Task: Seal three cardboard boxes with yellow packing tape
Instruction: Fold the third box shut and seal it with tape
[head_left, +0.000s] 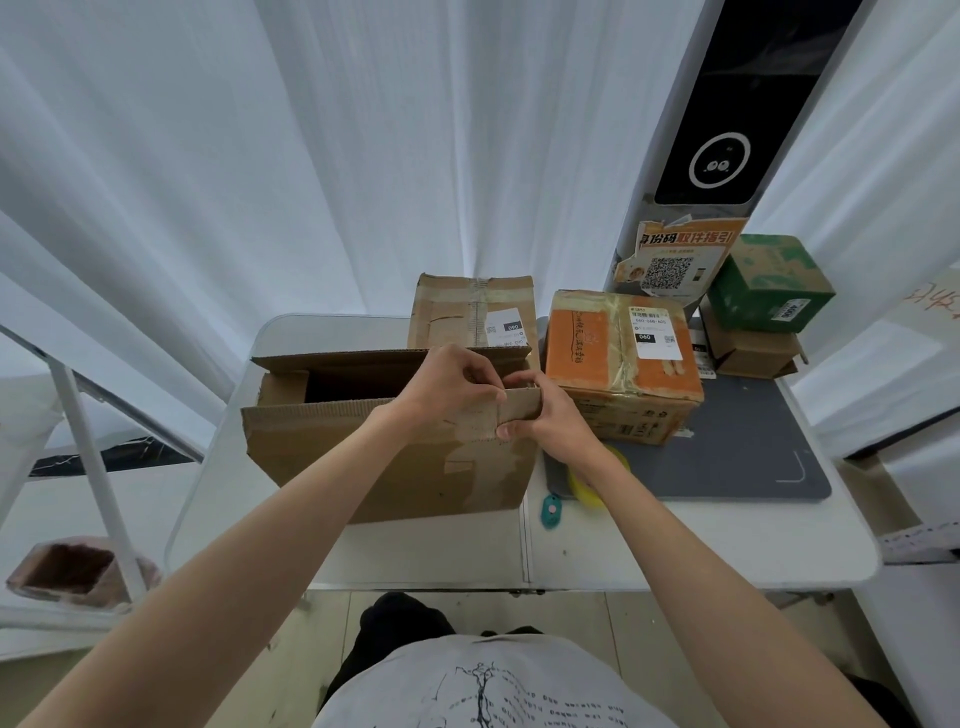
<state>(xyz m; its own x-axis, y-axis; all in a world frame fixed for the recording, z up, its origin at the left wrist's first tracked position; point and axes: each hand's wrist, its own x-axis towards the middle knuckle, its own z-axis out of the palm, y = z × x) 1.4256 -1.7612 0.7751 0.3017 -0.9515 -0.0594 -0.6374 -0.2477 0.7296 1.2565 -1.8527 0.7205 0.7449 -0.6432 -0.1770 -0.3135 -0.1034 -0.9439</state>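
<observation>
Cardboard is what we have under our fingers: a large open box stands on the white worktop straight in front of us, its top flaps up and its dark inside showing at the far left. Our left hand curls over the upper edge of the near flap, fingers pinching the cardboard near its right end. Our right hand grips the same flap at its right corner, thumb on the near face and fingers hooked over the top; the two hands touch each other there. Old strips of clear tape and torn patches mark the box's near wall.

Behind the open box, against the white curtain, stands a smaller brown box already taped, with a white label on its right side. To the right of it sits an orange-topped box with a white shipping label, resting partly on a grey mat. Further right a green box is stacked on a low brown carton.

A roll of yellow packing tape lies on the worktop just beside the open box's right near corner, mostly hidden under our right wrist. Near it, closer to us, lies a small teal cutter. A tall black-fronted pillar with a torn orange notice rises behind the boxes on the right.
</observation>
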